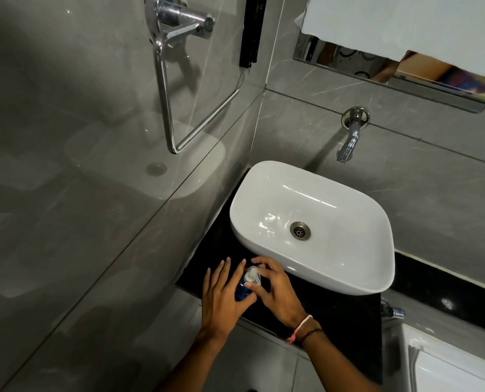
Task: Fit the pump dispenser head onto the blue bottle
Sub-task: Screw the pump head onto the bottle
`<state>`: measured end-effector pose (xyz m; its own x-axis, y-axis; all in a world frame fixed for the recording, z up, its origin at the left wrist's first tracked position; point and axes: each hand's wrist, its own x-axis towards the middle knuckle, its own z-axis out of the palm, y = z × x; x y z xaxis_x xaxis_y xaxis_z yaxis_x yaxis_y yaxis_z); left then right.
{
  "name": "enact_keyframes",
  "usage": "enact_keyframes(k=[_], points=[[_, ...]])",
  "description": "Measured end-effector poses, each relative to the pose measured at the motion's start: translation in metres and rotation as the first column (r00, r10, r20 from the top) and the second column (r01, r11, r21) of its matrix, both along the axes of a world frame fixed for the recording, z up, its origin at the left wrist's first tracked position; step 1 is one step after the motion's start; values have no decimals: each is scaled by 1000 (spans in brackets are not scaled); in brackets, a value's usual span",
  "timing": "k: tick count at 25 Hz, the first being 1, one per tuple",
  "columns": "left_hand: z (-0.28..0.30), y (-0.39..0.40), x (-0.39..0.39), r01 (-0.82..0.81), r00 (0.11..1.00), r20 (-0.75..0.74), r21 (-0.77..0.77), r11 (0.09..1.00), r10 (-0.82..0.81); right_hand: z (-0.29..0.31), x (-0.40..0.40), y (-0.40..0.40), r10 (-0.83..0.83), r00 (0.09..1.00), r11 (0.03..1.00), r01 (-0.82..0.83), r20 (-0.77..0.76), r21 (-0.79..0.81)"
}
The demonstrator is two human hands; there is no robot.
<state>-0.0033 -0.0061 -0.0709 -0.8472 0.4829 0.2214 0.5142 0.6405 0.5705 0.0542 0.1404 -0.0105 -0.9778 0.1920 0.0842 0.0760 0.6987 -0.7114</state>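
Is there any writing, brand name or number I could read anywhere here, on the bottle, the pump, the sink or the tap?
None can be read.
Blue bottle: mostly hidden by the left hand and right hand; no label legible.
Pump dispenser head: clear plastic, no visible text.
Sink and tap: no markings visible.

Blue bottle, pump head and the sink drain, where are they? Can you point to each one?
blue bottle (pixel 239 291): head view, on its blue side showing between the two hands.
pump head (pixel 252 275): head view, on the clear top of the pump.
sink drain (pixel 300 230): head view, on the metal grate in the basin's middle.
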Motion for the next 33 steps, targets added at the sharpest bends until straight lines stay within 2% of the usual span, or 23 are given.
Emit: enact_keyframes(k=[3, 8, 13, 15, 18, 19, 23, 25, 30, 33], points=[[-1, 0, -2, 3, 1000, 1, 7, 1000, -3, 4, -1, -3, -37, 999, 978, 44, -36, 203], [-3, 0, -1, 2, 1000, 3, 14, 1000, -2, 1, 2, 3, 106, 994, 973, -101, -13, 207], [-2, 2, -4, 7, 1000, 7, 16, 1000, -7, 0, 0, 0, 48, 998, 933, -28, -49, 359], [-3, 1, -5, 22, 1000, 9, 1, 1000, -22, 4, 0, -1, 37, 998, 946, -21, -42, 325], [-2, -1, -5, 38, 999, 10, -10, 999, -38, 19, 4, 6, 110, 994, 988, -109, -2, 110], [0, -1, -5, 36, 999, 13, -21, 999, -36, 27, 5, 11, 149, 989, 985, -149, 8, 82], [4, -4, -9, 65, 998, 17, -74, 995, -64, 57, 0, 28, 330, 942, 912, -336, 66, 234], [3, -8, -12, 120, 993, 10, -90, 989, -119, 65, -5, 28, 362, 924, 882, -381, 120, 278], [4, -12, -22, 215, 976, 50, -55, 975, -212, 62, -11, 6, 152, 987, 899, -163, 61, 406], [4, -16, -27, 267, 962, 64, -61, 962, -264, 59, -13, 6, 259, 962, 899, -274, 90, 343]])
